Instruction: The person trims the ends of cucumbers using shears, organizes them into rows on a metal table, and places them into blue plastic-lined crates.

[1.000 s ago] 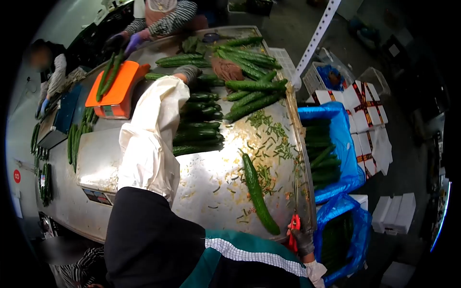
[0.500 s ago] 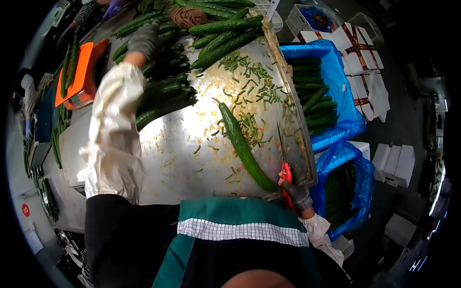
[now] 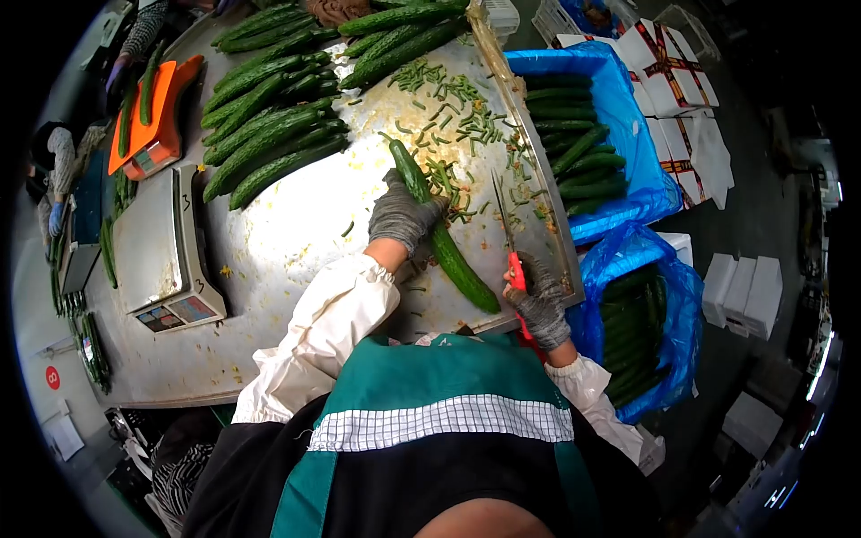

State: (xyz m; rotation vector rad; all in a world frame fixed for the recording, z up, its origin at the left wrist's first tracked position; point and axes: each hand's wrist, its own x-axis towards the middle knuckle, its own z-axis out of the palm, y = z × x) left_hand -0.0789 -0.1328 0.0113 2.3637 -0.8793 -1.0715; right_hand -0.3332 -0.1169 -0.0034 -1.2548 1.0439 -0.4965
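A long green cucumber (image 3: 457,264) lies slanted on the metal table in front of me, its thin stem end pointing away. My left hand (image 3: 404,215), in a grey glove, is closed around its upper middle part. In my right hand (image 3: 543,305), also gloved in grey, are red-handled scissors (image 3: 516,272). Their blades point away from me, to the right of the cucumber and apart from it. Short cut green stem pieces (image 3: 480,125) are scattered beyond both hands. A row of cucumbers (image 3: 273,148) lies at the left, with more cucumbers (image 3: 404,45) at the far side.
A weighing scale (image 3: 161,251) and an orange scale (image 3: 152,112) stand at the left. Along the table's right side are two blue-lined boxes (image 3: 641,170) holding cucumbers. White boxes (image 3: 740,287) stand farther right. Another person's sleeve (image 3: 61,161) shows at the far left.
My left hand has come back from the cucumber row to the single cucumber and taken hold of it. My right hand still holds the scissors. The view has shifted, showing the weighing scale fully.
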